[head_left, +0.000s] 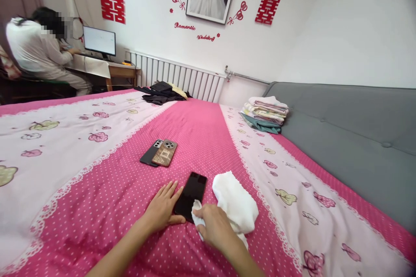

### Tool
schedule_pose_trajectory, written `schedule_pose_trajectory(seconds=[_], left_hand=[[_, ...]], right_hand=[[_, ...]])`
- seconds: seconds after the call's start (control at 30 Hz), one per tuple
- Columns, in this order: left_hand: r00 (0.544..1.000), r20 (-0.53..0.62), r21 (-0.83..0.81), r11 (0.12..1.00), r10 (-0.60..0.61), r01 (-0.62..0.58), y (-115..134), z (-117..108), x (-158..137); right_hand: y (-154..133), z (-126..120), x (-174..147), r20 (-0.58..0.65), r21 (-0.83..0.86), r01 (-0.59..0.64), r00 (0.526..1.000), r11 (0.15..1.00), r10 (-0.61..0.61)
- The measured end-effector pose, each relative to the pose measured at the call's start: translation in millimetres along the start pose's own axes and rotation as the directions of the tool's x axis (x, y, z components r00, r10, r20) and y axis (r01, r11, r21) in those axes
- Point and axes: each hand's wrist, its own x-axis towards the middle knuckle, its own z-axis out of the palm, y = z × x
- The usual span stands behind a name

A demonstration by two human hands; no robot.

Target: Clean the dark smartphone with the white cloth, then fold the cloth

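Observation:
A black smartphone (190, 192) lies screen up on the pink dotted bedspread (130, 186). My left hand (163, 205) rests flat at its left side, fingers spread, thumb along the near edge. Bunched in my right hand (212, 225) is a piece of white cloth (196, 212), at the lower right corner of the phone. A larger crumpled white cloth (235, 201) lies just right of the phone, partly behind my right hand; whether the two pieces are joined I cannot tell. Farther off, a brown-backed phone (165, 154) overlaps a dark grey phone (147, 157), both with cameras up.
Folded cloths (266, 110) are stacked by the grey headboard (344, 130) on the right. Dark clothes (159, 93) lie at the bed's far side, before a white radiator (182, 73). At the left a person (39, 52) sits at a desk with a monitor (99, 40).

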Motion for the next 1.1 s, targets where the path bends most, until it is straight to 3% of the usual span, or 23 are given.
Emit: schedule_pose_trajectory(seconds=[0.27, 0.57, 0.8, 1.1], left_hand=[[0.999, 0.048, 0.010, 1.000, -0.015, 0.015, 5.1, -8.1, -2.0], [0.992, 0.107, -0.056, 0.996, -0.066, 0.072, 16.1, -20.1, -3.2], [0.998, 0.029, -0.165, 0.985, -0.053, 0.057, 7.2, -2.5, -2.8], [0.998, -0.059, -0.199, 0.980, 0.005, -0.017, -7.6, 21.0, 0.9]], right_hand=[[-8.1, 10.2, 4.0, -0.033, -0.015, 0.164, 0.986, 0.986, -0.165], [-22.0, 23.6, 20.6, -0.109, -0.066, 0.268, 0.956, 0.961, -0.274], [-22.6, 38.7, 47.8, -0.144, -0.150, 0.253, 0.951, 0.956, -0.274], [-4.1, 35.8, 90.5, -0.230, -0.178, 0.092, 0.964, 0.980, -0.132]])
